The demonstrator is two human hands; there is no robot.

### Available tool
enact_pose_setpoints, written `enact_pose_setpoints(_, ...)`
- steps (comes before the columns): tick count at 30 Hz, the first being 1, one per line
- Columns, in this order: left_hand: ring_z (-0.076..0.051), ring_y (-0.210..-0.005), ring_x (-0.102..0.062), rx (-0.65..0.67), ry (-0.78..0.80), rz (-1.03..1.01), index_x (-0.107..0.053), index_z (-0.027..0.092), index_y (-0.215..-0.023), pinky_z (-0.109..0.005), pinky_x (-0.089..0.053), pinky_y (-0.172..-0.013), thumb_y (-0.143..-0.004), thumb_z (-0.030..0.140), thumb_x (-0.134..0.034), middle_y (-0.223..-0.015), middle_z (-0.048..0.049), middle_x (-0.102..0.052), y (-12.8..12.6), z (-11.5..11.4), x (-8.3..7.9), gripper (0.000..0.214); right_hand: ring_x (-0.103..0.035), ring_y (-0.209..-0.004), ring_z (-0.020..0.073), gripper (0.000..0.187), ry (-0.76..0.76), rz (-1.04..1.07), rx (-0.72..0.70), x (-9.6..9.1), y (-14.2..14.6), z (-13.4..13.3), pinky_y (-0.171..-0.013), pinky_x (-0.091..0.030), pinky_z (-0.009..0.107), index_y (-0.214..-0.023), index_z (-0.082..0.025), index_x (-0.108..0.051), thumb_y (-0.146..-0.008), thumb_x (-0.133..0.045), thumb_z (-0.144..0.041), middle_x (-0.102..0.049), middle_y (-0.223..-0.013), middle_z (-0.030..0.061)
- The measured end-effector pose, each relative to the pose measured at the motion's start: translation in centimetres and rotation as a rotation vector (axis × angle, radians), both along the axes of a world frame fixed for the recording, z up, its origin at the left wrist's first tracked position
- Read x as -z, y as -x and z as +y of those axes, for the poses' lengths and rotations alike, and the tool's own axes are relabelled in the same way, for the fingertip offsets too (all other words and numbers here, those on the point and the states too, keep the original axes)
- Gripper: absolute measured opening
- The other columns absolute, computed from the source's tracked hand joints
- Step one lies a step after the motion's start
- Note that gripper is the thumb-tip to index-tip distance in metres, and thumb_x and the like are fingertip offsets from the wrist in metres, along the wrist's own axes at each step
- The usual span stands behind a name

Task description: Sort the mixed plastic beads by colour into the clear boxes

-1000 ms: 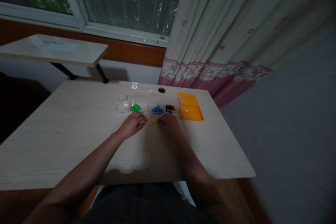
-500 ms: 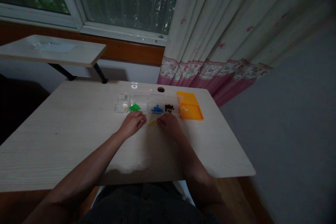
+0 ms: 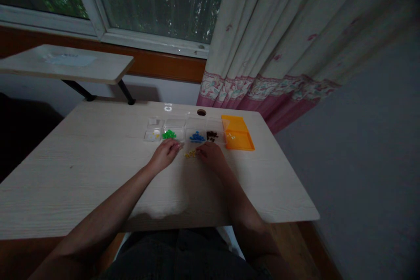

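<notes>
My left hand (image 3: pixel 166 152) rests in front of the green pieces (image 3: pixel 169 134), thumb and fingers pinched together. Something small and pale shows at its fingertips, too small to name. Between my two hands lies a little pile of yellow pieces (image 3: pixel 190 154) on the table top. The curled fingers of my right hand (image 3: pixel 211 154) touch or hover at the right side of this pile; what they hold, if anything, is hidden. Behind the hands, blue pieces (image 3: pixel 197 137) and dark brown pieces (image 3: pixel 211 135) sit in clear plastic boxes (image 3: pixel 175 123) with raised lids.
To the right, an open orange case (image 3: pixel 238 139) holds a few white pieces (image 3: pixel 231 136). A small clear box (image 3: pixel 152 135) with a few yellow bits stands at the left. A raised shelf (image 3: pixel 108 68) stands at the back left. The table (image 3: pixel 98 153) meets a curtain (image 3: pixel 236 83) behind.
The fingers of my left hand have shifted slightly, and a pale bit now shows at their tips. My right hand stays by the yellow pieces.
</notes>
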State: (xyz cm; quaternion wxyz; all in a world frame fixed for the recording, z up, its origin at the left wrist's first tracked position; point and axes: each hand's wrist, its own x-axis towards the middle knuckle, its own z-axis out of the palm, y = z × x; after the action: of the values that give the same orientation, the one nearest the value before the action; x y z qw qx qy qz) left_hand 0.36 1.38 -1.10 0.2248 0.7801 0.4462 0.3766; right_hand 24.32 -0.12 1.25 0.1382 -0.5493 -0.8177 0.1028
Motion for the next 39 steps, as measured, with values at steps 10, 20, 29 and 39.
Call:
enact_pose_setpoints(10,-0.017,-0.076,-0.057,-0.003,0.129,-0.19,-0.061,0.017,-0.08,-0.029,-0.047,-0.072,-0.097,0.048,-0.041,-0.077,-0.0039,-0.062,-0.6,-0.2,0.0,0.04,-0.062,-0.095,0.0189,0.021,-0.243,0.275,-0.06,-0.3,2.5,-1.0,-0.092,-0.047,0.034,-0.103,-0.023,-0.074,-0.095,-0.055,-0.027,-0.071,-0.096,0.0061)
enact_pose_setpoints(20,-0.015,-0.072,-0.052,0.061,0.139,-0.224,-0.055,0.018,-0.072,-0.028,-0.045,-0.068,-0.097,0.052,-0.041,-0.071,-0.0017,-0.055,-1.5,-0.9,0.1,0.045,-0.063,-0.09,0.0189,0.02,-0.245,0.367,-0.094,0.6,4.5,-1.7,-0.087,-0.049,0.034,-0.097,-0.026,-0.076,-0.094,-0.057,-0.031,-0.071,-0.09,0.0061)
enact_pose_setpoints(29,-0.016,-0.08,-0.058,0.063,0.037,-0.133,-0.066,0.018,-0.082,-0.029,-0.047,-0.075,-0.099,0.038,-0.045,-0.081,-0.0049,-0.064,-0.7,-0.6,-0.1,0.033,-0.063,-0.09,0.0188,0.022,-0.359,0.439,0.096,-0.2,1.7,-0.5,-0.088,-0.048,0.034,-0.092,-0.024,-0.076,-0.094,-0.056,-0.032,-0.072,-0.089,0.0063)
enact_pose_setpoints(39,-0.017,-0.085,-0.058,0.098,-0.059,-0.012,-0.07,0.019,-0.096,-0.03,-0.045,-0.078,-0.098,0.029,-0.048,-0.087,-0.0057,-0.065,0.2,-0.5,0.2,0.024,-0.053,-0.098,0.025,0.034,-0.477,0.222,0.798,-0.4,-8.6,1.5,-0.091,-0.037,0.04,-0.091,-0.019,-0.077,-0.093,-0.051,-0.04,-0.071,-0.097,0.0105)
